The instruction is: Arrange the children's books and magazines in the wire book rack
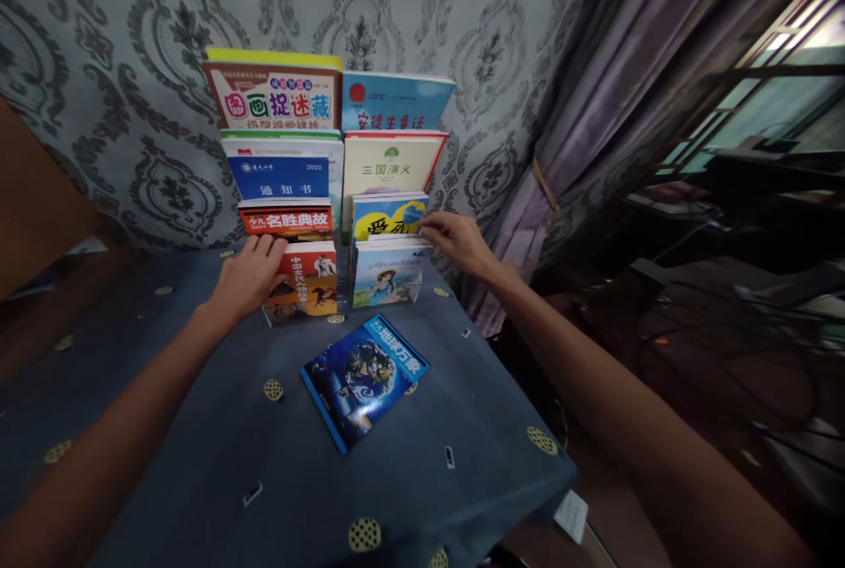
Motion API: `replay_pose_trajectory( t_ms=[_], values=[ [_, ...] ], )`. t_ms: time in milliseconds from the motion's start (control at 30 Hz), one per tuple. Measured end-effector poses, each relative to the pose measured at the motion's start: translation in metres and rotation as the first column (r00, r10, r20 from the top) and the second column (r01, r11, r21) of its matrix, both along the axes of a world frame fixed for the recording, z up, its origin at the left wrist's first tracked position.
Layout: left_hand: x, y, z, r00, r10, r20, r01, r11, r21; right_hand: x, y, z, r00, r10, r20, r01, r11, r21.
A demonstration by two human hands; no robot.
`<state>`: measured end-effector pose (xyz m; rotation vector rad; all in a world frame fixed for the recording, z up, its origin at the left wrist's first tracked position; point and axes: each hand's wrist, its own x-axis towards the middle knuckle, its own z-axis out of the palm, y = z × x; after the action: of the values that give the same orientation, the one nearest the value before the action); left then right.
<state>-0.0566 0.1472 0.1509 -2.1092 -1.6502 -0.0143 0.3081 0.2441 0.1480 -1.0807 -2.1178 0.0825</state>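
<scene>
Books stand in two stepped columns in a clear-looking rack [267, 314]. At the left column, my left hand [251, 276] has its fingers curled over the left edge of the front red book [309, 282], just before another red book [290, 221]. My right hand [460, 240] is at the right column, thumb and fingertips closed at the right edge of a blue-and-yellow book [379, 220]. In front of that one stands a light blue book [386, 276] with a figure in a hat. A dark blue book [365, 377] with a globe picture lies flat before the rack.
Behind are a brown-covered book [277, 97], a blue book [396, 101], a cream book [389, 165] and a blue booklet [281, 178]. A dark tablecloth [217, 427] covers the table, against a patterned wall. A purple curtain [561, 154] hangs right; cables [739, 321] lie beyond.
</scene>
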Motion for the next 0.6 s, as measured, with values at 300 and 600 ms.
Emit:
replay_pose_trajectory(
  t_ms=[300,600],
  values=[
    [-0.002,0.002,-0.004,0.996,-0.008,0.087,0.01,1.0,-0.021,0.007,-0.01,-0.023,0.982,-0.034,-0.184,0.03,0.999,-0.028],
    [-0.005,0.003,-0.003,0.995,-0.021,0.101,0.025,0.999,-0.046,-0.012,-0.088,-0.083,0.958,-0.205,-0.2,0.18,0.974,-0.139]
  ],
)
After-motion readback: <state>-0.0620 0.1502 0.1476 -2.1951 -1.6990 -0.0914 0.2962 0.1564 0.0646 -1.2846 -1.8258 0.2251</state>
